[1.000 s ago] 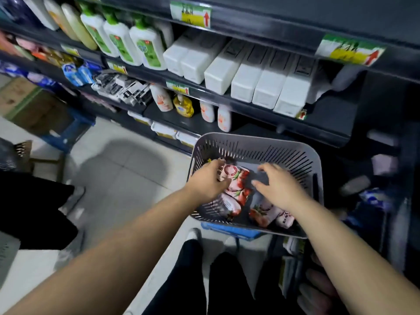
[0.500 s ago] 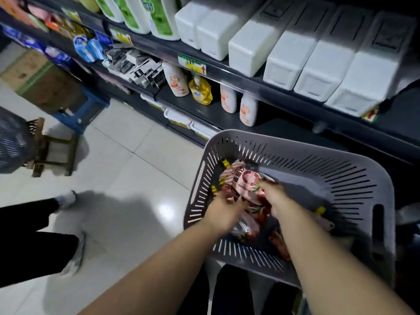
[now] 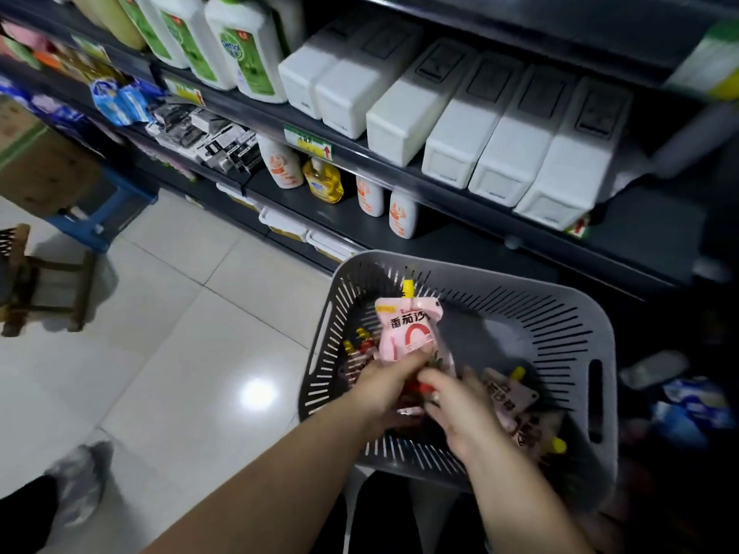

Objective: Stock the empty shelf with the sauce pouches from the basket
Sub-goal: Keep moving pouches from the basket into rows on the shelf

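Above the basket's middle: one pink sauce pouch (image 3: 408,333), upright, yellow spout cap at its 12 o'clock, printed face toward the camera. Left hand (image 3: 384,387) grips its lower part, fingers (image 3: 410,359) curled round the bottom edge. Right hand (image 3: 460,409) sits at 4 o'clock of the pouch, thumb touching the left hand's at the pouch's base. Its fingers are blurred, so I cannot tell whether they pinch anything.

Grey slotted basket (image 3: 560,309) under both hands. More pouches lie flat inside: a loose heap (image 3: 510,393) at 3 o'clock of the hands, a few with yellow caps (image 3: 360,353) at 9 o'clock against the left wall.

Dark shelf (image 3: 460,241) runs just beyond the basket's far rim, at 12 o'clock. Orange-and-white bottles (image 3: 402,213) stand on it at 11 o'clock, a yellow bottle (image 3: 323,181) farther left.

Next shelf up: a row of white boxes (image 3: 500,133) at 12 to 1 o'clock, green-labelled bottles (image 3: 248,46) at 11 o'clock.

Tiled floor (image 3: 180,313) at 9 o'clock, with a wooden stool (image 3: 40,281) at the far left edge.
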A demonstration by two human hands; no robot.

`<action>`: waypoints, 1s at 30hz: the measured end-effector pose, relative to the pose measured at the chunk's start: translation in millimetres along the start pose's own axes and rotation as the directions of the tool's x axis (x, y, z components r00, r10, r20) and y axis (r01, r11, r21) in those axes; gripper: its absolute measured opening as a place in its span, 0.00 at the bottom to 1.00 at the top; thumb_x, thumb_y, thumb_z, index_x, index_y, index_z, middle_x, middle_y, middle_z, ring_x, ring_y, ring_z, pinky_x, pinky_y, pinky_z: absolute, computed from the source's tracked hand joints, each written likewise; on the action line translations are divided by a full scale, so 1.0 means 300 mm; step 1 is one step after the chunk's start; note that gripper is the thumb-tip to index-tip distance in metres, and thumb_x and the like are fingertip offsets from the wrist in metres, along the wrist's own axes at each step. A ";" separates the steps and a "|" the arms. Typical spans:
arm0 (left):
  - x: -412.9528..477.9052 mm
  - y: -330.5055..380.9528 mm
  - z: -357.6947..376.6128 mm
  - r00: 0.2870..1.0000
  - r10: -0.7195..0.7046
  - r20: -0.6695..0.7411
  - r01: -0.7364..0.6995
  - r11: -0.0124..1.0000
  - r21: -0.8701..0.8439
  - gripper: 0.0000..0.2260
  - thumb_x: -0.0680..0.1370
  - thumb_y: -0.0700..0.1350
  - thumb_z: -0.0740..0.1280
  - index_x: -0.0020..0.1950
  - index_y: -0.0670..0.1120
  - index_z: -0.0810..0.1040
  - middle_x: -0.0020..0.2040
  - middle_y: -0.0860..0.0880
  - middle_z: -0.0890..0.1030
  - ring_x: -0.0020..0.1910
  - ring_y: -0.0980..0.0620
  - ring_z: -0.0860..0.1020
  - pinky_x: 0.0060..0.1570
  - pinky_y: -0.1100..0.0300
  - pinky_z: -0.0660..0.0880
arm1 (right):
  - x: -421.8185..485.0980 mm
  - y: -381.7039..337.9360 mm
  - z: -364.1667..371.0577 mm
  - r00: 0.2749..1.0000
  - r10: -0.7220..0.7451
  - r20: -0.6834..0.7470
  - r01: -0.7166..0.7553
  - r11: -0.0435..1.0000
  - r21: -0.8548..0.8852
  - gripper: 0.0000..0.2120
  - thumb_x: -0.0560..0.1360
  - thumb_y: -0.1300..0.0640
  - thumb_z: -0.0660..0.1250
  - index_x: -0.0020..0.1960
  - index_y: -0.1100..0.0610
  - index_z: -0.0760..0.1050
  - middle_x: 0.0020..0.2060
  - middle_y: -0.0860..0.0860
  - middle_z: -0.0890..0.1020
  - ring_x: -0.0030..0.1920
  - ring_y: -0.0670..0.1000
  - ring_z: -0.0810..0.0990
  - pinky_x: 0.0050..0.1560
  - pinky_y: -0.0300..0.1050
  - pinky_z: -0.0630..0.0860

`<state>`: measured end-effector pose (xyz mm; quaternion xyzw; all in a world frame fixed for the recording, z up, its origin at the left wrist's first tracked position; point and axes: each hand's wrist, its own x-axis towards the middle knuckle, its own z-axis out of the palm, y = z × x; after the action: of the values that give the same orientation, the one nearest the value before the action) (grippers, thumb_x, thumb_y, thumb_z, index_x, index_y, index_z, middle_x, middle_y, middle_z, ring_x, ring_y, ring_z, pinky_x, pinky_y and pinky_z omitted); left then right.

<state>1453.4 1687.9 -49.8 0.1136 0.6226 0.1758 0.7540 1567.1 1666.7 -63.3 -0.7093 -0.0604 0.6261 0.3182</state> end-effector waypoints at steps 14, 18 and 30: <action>-0.079 0.091 -0.093 0.982 0.043 0.182 -0.066 0.991 0.118 0.23 0.72 0.49 0.75 0.65 0.47 0.74 0.57 0.40 0.84 0.48 0.40 0.84 0.44 0.50 0.81 | -0.079 -0.006 -0.058 0.942 -0.156 0.298 0.181 0.982 -0.059 0.07 0.78 0.51 0.65 0.53 0.54 0.77 0.42 0.56 0.84 0.36 0.54 0.80 0.36 0.46 0.76; -0.089 0.101 -0.119 0.950 0.023 0.312 -0.086 0.978 0.191 0.25 0.67 0.49 0.79 0.62 0.50 0.75 0.53 0.40 0.85 0.49 0.40 0.85 0.45 0.51 0.82 | -0.087 0.029 -0.055 0.894 -0.355 0.274 0.424 0.867 -0.263 0.10 0.82 0.54 0.61 0.45 0.48 0.77 0.34 0.49 0.82 0.33 0.49 0.78 0.37 0.45 0.75; -0.091 0.089 -0.179 0.897 -0.025 0.440 -0.100 0.961 0.259 0.20 0.70 0.37 0.75 0.62 0.41 0.78 0.55 0.41 0.85 0.53 0.44 0.84 0.50 0.55 0.81 | -0.034 -0.036 -0.052 0.954 -0.219 0.205 0.210 0.976 0.064 0.16 0.74 0.39 0.68 0.53 0.49 0.83 0.51 0.52 0.87 0.53 0.54 0.84 0.54 0.55 0.80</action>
<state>1393.1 1698.7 -25.4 0.2660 0.4523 0.0721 0.8482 1582.9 1664.5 -48.7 -0.6213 -0.1573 0.6608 0.3906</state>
